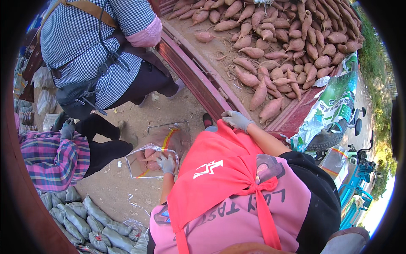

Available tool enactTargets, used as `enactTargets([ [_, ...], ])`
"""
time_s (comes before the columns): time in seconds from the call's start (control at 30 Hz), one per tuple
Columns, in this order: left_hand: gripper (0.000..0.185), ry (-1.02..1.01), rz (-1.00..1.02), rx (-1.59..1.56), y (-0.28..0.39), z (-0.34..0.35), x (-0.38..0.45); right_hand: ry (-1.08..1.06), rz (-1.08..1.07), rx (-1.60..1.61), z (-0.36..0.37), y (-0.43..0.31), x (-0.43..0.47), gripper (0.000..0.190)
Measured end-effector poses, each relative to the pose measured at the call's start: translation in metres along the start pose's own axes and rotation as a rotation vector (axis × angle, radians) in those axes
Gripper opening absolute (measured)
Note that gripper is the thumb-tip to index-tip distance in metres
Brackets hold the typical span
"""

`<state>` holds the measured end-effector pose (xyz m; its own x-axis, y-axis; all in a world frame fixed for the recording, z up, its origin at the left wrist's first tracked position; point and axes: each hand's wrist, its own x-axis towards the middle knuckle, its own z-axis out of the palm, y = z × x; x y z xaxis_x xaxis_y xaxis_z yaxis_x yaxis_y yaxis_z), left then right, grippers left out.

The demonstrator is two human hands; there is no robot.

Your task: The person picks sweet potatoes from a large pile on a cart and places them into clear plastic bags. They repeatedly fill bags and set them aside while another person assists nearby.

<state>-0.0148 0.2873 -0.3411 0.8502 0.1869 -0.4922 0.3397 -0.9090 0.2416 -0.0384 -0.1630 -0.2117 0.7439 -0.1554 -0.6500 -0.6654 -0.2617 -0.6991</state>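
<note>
My left hand (pixel 166 163), in a pale grey glove, has its fingers spread at the mouth of a clear plastic bag (pixel 169 149). They touch or hover just over the sweet potatoes (pixel 151 160) inside; which of these cannot be told. The bag lies on the dirt ground with a metal wire frame (pixel 168 123) around its far end. On the red side rail of a truck bed (pixel 209 95), at its near corner, rests my gloved right hand (pixel 236 120), holding nothing that I can see. Beyond it, loose sweet potatoes (pixel 269 57) are heaped on the bed.
One person in a checked shirt (pixel 73 47) stands at the left of the truck; another in a plaid shirt (pixel 57 158) is nearer. Several filled grey bags (pixel 95 222) lie at lower left. A printed plastic sheet (pixel 330 108) drapes over a tyre, near a blue vehicle (pixel 358 187).
</note>
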Motion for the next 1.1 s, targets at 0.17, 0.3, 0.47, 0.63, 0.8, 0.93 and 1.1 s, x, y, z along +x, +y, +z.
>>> enactTargets([
  [0.17, 0.07, -0.11, -0.059, -0.111, -0.003, -0.028, -0.009, 0.124, 0.025, 0.254, 0.0, 0.007, 0.03, 0.031],
  [0.3, 0.062, 0.168, -0.021, -0.219, 0.033, -0.053, -0.024, 0.507, -0.094, -0.014, -0.02, -0.01, 0.058, 0.026],
  [0.47, 0.055, 0.264, 0.191, -0.484, 0.095, -0.097, -0.038, 1.023, -0.232, -0.174, -0.092, -0.035, 0.119, 0.026],
  [0.63, 0.049, 0.167, 0.174, -0.665, 0.134, -0.12, -0.035, 1.153, -0.238, -0.605, -0.205, -0.057, 0.159, 0.028],
  [0.8, 0.049, 0.03, 0.225, -0.55, 0.175, -0.129, -0.048, 0.948, -0.054, -0.927, -0.276, -0.042, 0.195, 0.051],
  [0.93, 0.048, -0.058, 0.263, -0.519, 0.188, -0.113, -0.042, 0.814, -0.066, -1.086, -0.306, -0.028, 0.217, 0.053],
  [1.1, 0.046, -0.065, 0.389, -0.472, 0.213, -0.117, -0.036, 0.484, -0.061, -0.548, -0.331, -0.06, 0.182, 0.061],
])
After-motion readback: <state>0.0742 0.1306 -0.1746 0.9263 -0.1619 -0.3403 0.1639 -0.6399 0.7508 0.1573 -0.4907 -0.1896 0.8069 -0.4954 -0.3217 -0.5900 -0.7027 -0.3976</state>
